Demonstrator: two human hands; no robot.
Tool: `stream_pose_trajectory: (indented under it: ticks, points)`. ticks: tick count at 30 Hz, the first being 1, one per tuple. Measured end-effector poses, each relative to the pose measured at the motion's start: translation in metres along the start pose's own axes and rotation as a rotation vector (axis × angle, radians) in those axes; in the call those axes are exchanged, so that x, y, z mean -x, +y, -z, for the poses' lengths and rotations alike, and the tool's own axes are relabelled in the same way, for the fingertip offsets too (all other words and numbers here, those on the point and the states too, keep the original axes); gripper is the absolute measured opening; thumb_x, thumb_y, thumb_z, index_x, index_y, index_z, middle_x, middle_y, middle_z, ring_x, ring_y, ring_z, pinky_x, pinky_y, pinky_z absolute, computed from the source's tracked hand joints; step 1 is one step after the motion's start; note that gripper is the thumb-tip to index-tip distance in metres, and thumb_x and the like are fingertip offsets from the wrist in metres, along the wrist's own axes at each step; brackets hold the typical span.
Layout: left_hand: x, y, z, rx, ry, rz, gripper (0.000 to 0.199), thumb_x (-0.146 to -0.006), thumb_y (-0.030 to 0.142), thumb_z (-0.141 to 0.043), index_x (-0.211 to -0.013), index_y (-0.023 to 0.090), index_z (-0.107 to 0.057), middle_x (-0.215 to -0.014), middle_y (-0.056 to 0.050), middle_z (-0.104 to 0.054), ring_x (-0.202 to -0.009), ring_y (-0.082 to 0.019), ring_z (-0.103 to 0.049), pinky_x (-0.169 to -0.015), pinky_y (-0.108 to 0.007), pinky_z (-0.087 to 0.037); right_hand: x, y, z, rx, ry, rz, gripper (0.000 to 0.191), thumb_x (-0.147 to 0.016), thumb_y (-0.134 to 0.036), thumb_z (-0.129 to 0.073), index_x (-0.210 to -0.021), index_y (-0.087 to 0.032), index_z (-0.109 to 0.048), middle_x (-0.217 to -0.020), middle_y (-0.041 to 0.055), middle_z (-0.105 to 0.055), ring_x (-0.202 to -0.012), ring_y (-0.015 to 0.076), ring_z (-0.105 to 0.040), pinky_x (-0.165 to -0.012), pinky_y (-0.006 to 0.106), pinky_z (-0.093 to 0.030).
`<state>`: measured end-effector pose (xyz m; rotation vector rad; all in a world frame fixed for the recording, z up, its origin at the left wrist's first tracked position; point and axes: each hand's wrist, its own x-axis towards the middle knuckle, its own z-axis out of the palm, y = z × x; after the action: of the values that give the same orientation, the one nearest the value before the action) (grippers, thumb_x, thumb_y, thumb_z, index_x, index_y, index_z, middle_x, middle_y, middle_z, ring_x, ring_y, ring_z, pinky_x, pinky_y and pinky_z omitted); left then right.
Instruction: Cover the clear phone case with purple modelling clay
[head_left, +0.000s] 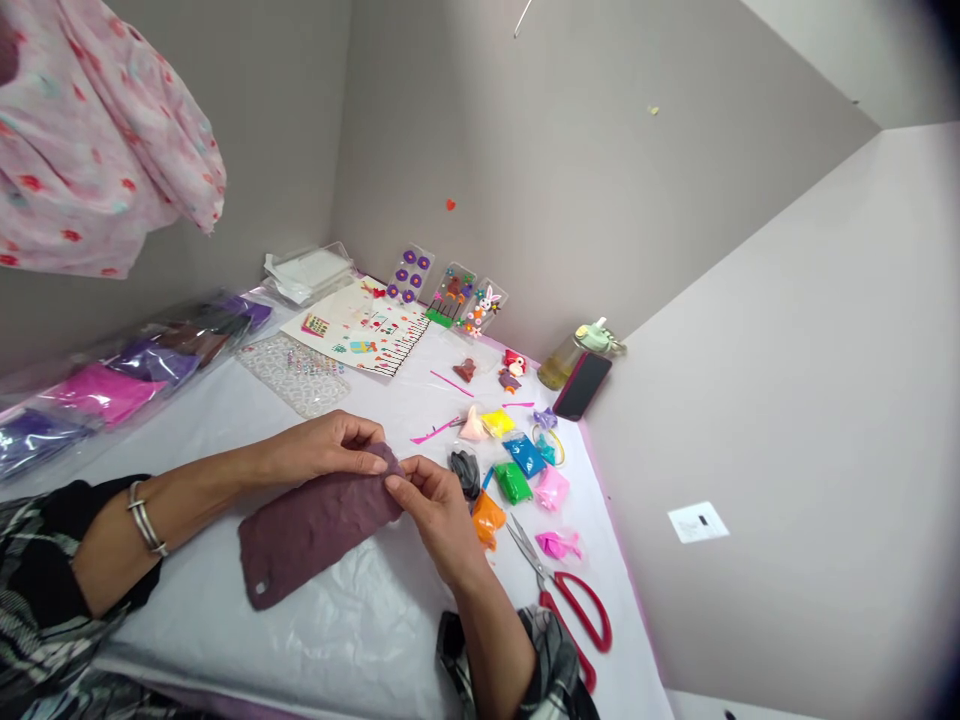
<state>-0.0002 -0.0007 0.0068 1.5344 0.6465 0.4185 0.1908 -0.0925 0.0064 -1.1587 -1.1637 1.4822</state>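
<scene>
Pinching the slab (315, 540) at its two-o'clock end, left hand (334, 446) and right hand (441, 515) have its long axis toward eight o'clock.

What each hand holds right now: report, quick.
Left hand: closed, pinching the far end of the maroon clay slab.
Right hand: closed, pinching the same end.

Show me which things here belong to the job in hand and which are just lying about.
In use:
- dark purple slab, pinched at one end
- left hand and right hand, both gripping it

Seemingly just lying about, though some may be supplies:
- scissors
- coloured packets
- phone
- bottle
- decorated paper
</scene>
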Motion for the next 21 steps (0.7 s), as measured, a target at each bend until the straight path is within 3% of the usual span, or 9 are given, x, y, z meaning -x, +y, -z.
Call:
stream_pose_trajectory:
  ticks: [6, 13, 17, 21]
  points:
    - [-0.0009, -0.0007, 0.0029, 0.037, -0.026, 0.018, 0.035, -0.081, 0.052, -0.073, -0.079, 0.019, -0.063, -0.076, 0.002, -0.062, -0.071, -0.016, -0.054, -0.065, -0.025, -0.039, 0.0002, -0.0026, 0.0001, -0.012, 0.046, 0.001, 0.026, -0.079, -0.04, -0.077, -0.076, -0.017, -0.065, -0.065, -0.0041, -0.056, -0.059, 0.0104, -0.043, -0.06, 0.025, -0.031]
    - [0.0024, 0.0, 0.0036, -0.121, -0.041, -0.01, 0.026, -0.085, 0.044, -0.069, -0.081, 0.018, -0.065, -0.075, 0.003, -0.06, -0.072, -0.016, -0.052, -0.066, -0.025, -0.035, 0.0008, -0.0038, -0.0021, 0.028, 0.021, -0.028, 0.03, -0.078, -0.045, -0.078, -0.074, -0.017, -0.066, -0.061, -0.0051, -0.053, -0.058, 0.0103, -0.04, -0.057, 0.025, -0.026]
    - [0.0009, -0.0029, 0.004, -0.043, -0.13, 0.023, 0.029, -0.086, 0.047, -0.069, -0.085, 0.018, -0.065, -0.077, 0.003, -0.058, -0.072, -0.015, -0.051, -0.065, -0.023, -0.036, 0.0014, -0.0049, -0.0017, 0.056, 0.055, -0.023, 0.027, -0.079, -0.04, -0.075, -0.07, -0.017, -0.064, -0.06, -0.0058, -0.049, -0.058, 0.0101, -0.036, -0.057, 0.026, -0.024]
    - [-0.0016, -0.0058, 0.0035, -0.028, -0.099, 0.035, 0.032, -0.085, 0.05, -0.071, -0.084, 0.018, -0.065, -0.078, 0.002, -0.061, -0.072, -0.016, -0.053, -0.065, -0.023, -0.037, 0.0007, -0.0045, -0.0013, 0.044, 0.04, -0.035, 0.029, -0.078, -0.043, -0.076, -0.071, -0.018, -0.063, -0.061, -0.0056, -0.05, -0.058, 0.0105, -0.037, -0.058, 0.025, -0.025]
